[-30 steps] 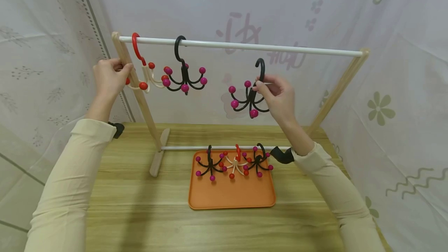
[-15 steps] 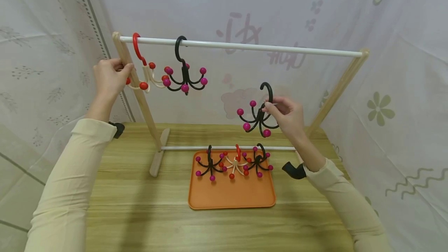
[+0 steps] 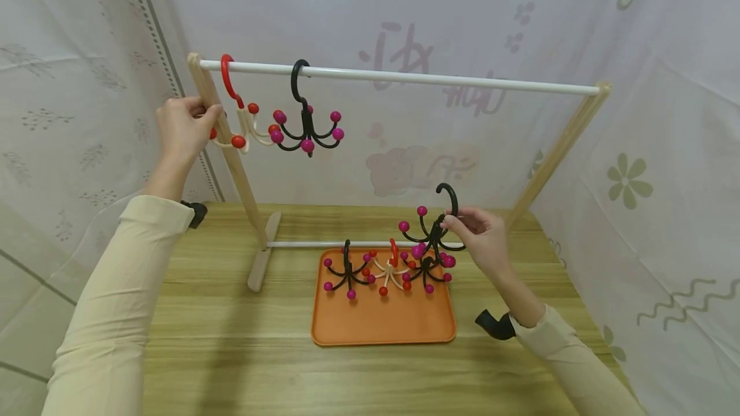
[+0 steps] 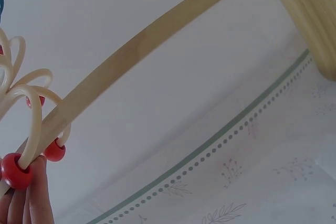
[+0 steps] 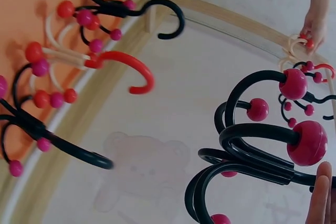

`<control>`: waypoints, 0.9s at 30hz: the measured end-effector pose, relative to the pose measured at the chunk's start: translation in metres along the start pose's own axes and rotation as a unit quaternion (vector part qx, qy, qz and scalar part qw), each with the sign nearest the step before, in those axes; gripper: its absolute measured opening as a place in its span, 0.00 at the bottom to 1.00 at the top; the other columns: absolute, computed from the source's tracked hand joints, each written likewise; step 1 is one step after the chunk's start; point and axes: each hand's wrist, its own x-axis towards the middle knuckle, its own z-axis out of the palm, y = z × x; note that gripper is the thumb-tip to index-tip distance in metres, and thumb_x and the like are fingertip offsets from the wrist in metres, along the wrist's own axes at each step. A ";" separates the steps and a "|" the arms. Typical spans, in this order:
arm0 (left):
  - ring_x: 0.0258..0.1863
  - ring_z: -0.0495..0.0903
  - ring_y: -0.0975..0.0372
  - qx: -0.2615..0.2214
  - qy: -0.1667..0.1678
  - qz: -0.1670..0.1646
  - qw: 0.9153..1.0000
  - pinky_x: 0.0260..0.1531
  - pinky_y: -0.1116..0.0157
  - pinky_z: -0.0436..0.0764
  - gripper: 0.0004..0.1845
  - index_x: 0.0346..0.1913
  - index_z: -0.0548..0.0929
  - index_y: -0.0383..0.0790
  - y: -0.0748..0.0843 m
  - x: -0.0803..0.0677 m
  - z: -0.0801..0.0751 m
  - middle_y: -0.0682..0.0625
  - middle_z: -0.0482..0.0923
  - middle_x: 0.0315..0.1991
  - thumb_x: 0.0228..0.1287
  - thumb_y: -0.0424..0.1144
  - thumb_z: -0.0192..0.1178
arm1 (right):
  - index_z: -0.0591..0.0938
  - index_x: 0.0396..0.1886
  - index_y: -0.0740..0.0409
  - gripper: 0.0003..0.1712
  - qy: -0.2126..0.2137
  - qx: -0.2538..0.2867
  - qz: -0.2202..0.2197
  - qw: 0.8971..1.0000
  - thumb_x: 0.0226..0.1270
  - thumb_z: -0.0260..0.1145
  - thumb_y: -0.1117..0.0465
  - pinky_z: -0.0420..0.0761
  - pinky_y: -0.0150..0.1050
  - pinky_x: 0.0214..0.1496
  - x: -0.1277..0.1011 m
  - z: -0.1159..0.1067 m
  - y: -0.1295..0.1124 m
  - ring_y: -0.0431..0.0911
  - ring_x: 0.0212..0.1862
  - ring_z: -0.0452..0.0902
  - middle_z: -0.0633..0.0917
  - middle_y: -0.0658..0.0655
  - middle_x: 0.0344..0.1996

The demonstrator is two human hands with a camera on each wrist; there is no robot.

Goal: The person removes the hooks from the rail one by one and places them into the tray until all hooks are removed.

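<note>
right hand [image 3: 484,241]: a black hook [image 3: 435,230] is pinched by its stem, grip clamped on it, held just above the right end of the tray [image 3: 381,323]
below that grip: two more black hooks and a red-and-cream one [image 3: 390,269] are lined up on the tray, on the desk [image 3: 231,352]
left hand [image 3: 182,128]: grip closed round a cream arm of the red hook [image 3: 234,117], right by the rack's post [image 3: 228,153]
right of that grip: another black hook [image 3: 305,122] is hung on the rail [image 3: 439,78]

Your head view looks down at the rack [image 3: 399,77], wrist views sit close, right wrist sharing the orange tray [image 5: 21,3].
</note>
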 end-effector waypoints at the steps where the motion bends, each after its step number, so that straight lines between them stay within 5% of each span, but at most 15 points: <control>1: 0.31 0.75 0.64 0.001 0.000 0.000 1.000 0.27 0.77 0.74 0.22 0.52 0.76 0.34 0.000 0.000 0.000 0.40 0.76 0.45 0.63 0.47 0.49 | 0.76 0.35 0.80 0.08 0.002 0.001 0.000 1.000 0.55 0.59 0.76 0.78 0.31 0.33 -0.004 0.000 0.002 0.46 0.30 0.79 0.81 0.68 0.28; 14: 0.31 0.75 0.65 -0.004 0.003 0.001 1.000 0.25 0.78 0.73 0.22 0.50 0.77 0.34 0.000 0.000 0.001 0.40 0.77 0.45 0.63 0.47 0.49 | 0.76 0.35 0.80 0.08 -0.007 -0.018 0.027 0.999 0.54 0.59 0.78 0.78 0.31 0.33 -0.048 -0.005 0.021 0.53 0.31 0.79 0.79 0.73 0.29; 21: 0.29 0.75 0.66 -0.004 0.002 0.001 1.000 0.23 0.79 0.71 0.22 0.51 0.77 0.34 0.000 0.000 0.000 0.40 0.77 0.45 0.63 0.47 0.49 | 0.76 0.35 0.79 0.07 -0.020 -0.009 0.041 0.999 0.54 0.57 0.80 0.78 0.32 0.31 -0.072 -0.004 0.036 0.47 0.31 0.79 0.79 0.73 0.27; 27: 0.33 0.75 0.62 -0.004 0.002 -0.006 1.000 0.29 0.76 0.74 0.22 0.51 0.76 0.34 0.000 0.000 0.000 0.40 0.77 0.45 0.63 0.48 0.49 | 0.77 0.34 0.75 0.07 -0.010 0.013 0.053 0.998 0.55 0.59 0.77 0.79 0.37 0.27 -0.101 -0.001 0.076 0.48 0.29 0.79 0.81 0.67 0.27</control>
